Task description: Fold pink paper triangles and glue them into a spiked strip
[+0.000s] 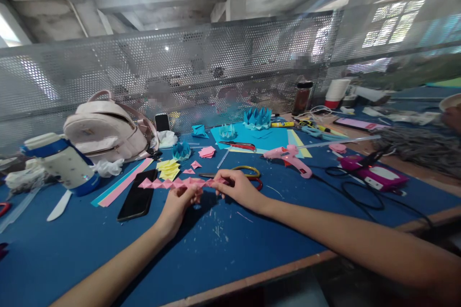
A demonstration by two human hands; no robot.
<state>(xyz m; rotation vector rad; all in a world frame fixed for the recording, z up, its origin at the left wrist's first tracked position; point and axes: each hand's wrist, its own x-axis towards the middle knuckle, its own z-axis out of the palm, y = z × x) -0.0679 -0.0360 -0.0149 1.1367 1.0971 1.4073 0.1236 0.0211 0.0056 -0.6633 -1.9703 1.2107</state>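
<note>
A pink folded-paper chain (pixel 158 183) with a row of pointed peaks stretches sideways over the blue table. My left hand (pixel 182 201) is closed on its middle, thumb on top. At the chain's right end, the fingers of my right hand (pixel 234 187) pinch it; the fingertips partly hide the paper there. Just behind my hands lie scissors (pixel 248 170) with yellow and red handles. Loose pink folded pieces (pixel 195 165), a stack of pink paper (pixel 207 152) and yellow folded pieces (pixel 168 170) sit beyond the chain. A black phone (pixel 139 196) lies below the chain's left end.
A pink glue gun (pixel 290 157) with a black cord lies to the right, near a magenta box (pixel 374 172). Blue folded-paper crowns (pixel 257 119) stand at the back. At left are a tumbler (pixel 63 165), a pale backpack (pixel 104 129) and a white plastic knife (pixel 59 206).
</note>
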